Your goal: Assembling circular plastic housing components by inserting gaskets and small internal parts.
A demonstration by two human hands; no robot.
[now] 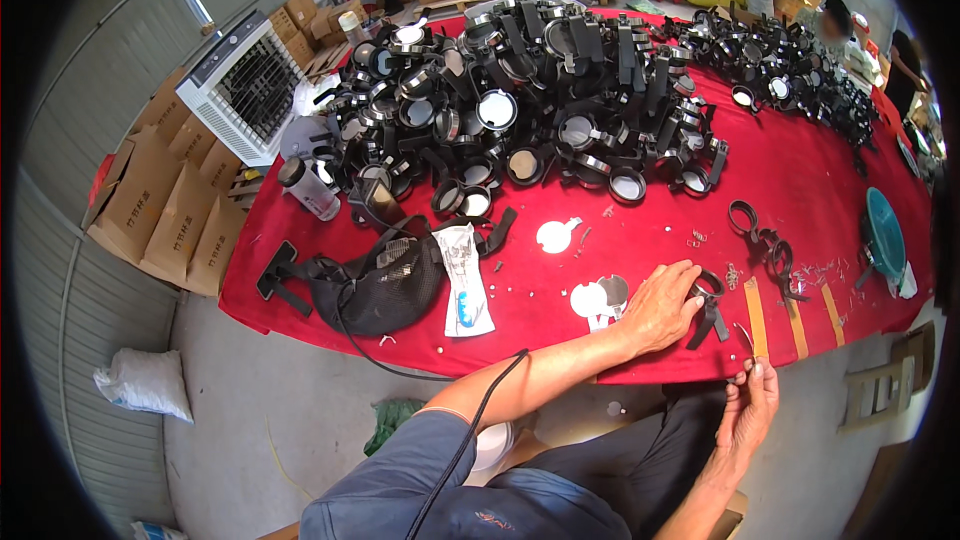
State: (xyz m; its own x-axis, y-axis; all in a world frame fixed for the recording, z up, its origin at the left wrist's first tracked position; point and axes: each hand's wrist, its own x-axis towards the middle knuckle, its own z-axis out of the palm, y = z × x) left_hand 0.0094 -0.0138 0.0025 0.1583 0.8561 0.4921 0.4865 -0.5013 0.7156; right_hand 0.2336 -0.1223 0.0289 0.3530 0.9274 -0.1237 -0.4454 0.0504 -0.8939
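On a red-clothed bench point(625, 240), a left hand point(660, 308) is resting its fingers against a black, plastic-looking, strap-tailed ring point(711, 314), grip impossible to tell. The ring is lying nearer that hand, at eleven o'clock from the right hand point(752, 402), its long axis running twelve to six; the right fingers are pinching a slender, metallic-looking tool point(744, 336).

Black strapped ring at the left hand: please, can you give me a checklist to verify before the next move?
1. Left hand at the black strapped ring: ok, fingertips at its edge.
2. Firmness of that hold: cannot tell.
3. Right hand holding the thin piece: ok, pinched between fingertips.
4. Thin piece apart from the ring: ok, a gap shows.
5. Black cord clear of the left forearm: not ok, it crosses it in this view.
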